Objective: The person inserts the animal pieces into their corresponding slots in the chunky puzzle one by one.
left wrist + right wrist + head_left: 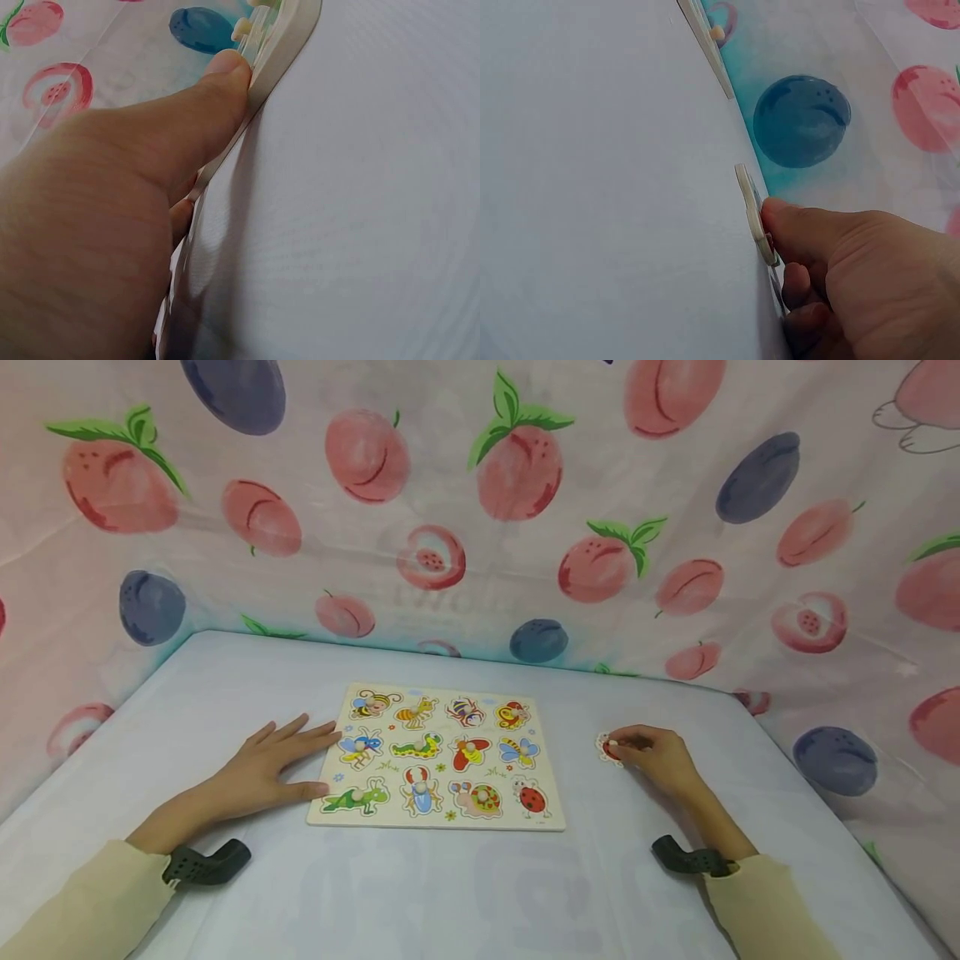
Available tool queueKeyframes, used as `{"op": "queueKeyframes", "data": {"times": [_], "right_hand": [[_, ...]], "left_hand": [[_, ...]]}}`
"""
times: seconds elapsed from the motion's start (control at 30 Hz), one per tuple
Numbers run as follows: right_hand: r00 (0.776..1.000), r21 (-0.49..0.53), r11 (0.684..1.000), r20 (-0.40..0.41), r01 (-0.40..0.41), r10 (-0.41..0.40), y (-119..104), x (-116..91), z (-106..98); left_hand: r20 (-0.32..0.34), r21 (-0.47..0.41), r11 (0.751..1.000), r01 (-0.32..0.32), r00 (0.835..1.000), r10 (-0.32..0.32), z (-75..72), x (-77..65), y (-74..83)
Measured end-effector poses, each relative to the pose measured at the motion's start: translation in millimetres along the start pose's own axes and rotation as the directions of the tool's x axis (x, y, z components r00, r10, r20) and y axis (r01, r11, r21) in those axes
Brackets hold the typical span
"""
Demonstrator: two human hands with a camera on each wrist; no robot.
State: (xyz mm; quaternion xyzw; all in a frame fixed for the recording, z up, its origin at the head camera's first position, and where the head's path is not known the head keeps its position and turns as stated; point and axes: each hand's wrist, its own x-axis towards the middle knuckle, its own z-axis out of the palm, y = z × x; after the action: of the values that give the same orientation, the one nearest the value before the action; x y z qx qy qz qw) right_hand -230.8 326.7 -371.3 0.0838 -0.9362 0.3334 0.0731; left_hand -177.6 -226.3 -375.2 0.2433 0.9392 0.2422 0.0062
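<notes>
A wooden knob puzzle board (442, 768) with insect pictures lies flat on the table. My left hand (258, 772) rests at its left edge, fingers spread and straight; in the left wrist view the thumb (202, 105) touches the board's rim. Off the board's right side, my right hand (663, 760) pinches a small ladybug puzzle piece (606, 748) between thumb and fingers, partly covering it. The right wrist view shows this piece edge-on, close to the tabletop. At the board's lower right, the ladybug picture (531, 797) shows no knob, while several other insects carry one.
A white cloth covers the table (450, 893). Behind it hangs a curtain (465, 568) printed with peaches and plums. Dark straps with mounts (206, 862) sit on both wrists, below beige sleeves (765, 906).
</notes>
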Motion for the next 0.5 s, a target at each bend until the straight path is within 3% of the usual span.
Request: {"op": "queueKeyframes", "data": {"times": [0.5], "right_hand": [[0.999,-0.03,0.999,-0.045,0.011,-0.013,-0.9,1.0,6.2]], "left_hand": [[0.0,0.003,1.0,-0.001,1.0,0.001,1.4,0.7,-1.9]]}}
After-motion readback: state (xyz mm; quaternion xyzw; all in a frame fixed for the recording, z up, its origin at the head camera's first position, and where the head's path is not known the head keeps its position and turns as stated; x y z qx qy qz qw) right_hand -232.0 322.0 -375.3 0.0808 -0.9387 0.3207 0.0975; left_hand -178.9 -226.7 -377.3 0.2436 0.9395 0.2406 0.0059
